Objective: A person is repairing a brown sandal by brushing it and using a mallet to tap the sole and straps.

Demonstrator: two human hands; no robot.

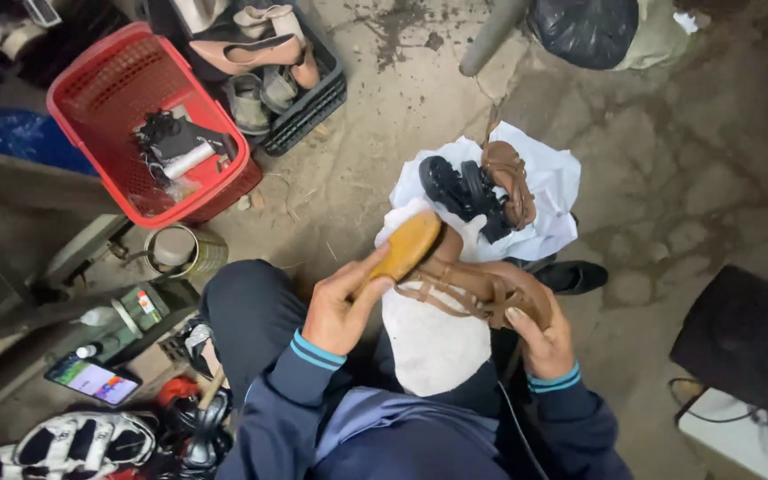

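Concrete floor; hands [340, 307] [540, 333] grip brush [406, 244], sandal [482, 289].

At the centre of the frame, a tan-brown strappy sandal [477, 289] lies over a white cloth [433, 342], beside a yellow-ochre wooden brush [406, 247]. The sleeves [313, 373] are navy with light-blue cuff stripes. Above, a second brown sandal with a black sole [482, 187] sits on white fabric. Upper left, a red basket [100, 89] has a perforated pattern. Lower left, black-and-white sandals [73, 442].
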